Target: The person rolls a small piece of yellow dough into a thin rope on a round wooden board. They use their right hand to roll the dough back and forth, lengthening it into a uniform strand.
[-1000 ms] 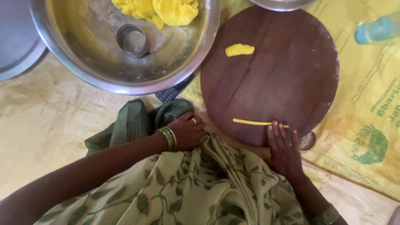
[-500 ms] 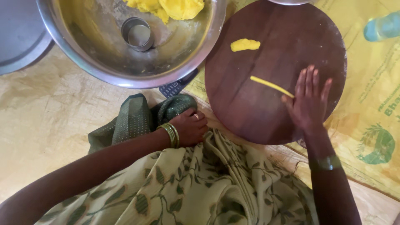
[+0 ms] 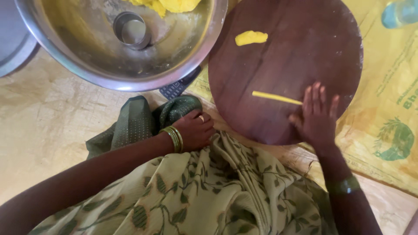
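A round dark wooden board (image 3: 287, 56) lies on the floor mat. My right hand (image 3: 316, 117) lies flat on the board's near right part, fingers spread, its fingertips over the right end of a thin yellow dough rope (image 3: 272, 96). A small yellow dough lump (image 3: 251, 38) sits on the far side of the board. My left hand (image 3: 194, 130), with gold bangles at the wrist, rests curled on green cloth over my knee and holds nothing.
A large steel bowl (image 3: 100, 65) at the upper left holds yellow dough (image 3: 174, 5) and a small steel ring cutter (image 3: 131, 29). A yellow printed sack (image 3: 392, 109) lies under the board. A bluish bottle (image 3: 399, 12) is at the top right. A grey lid edge (image 3: 11, 43) is at the far left.
My right hand has slid back and forth across the board over the dough rope, which has shifted and turned with it. The left hand stayed on my knee.
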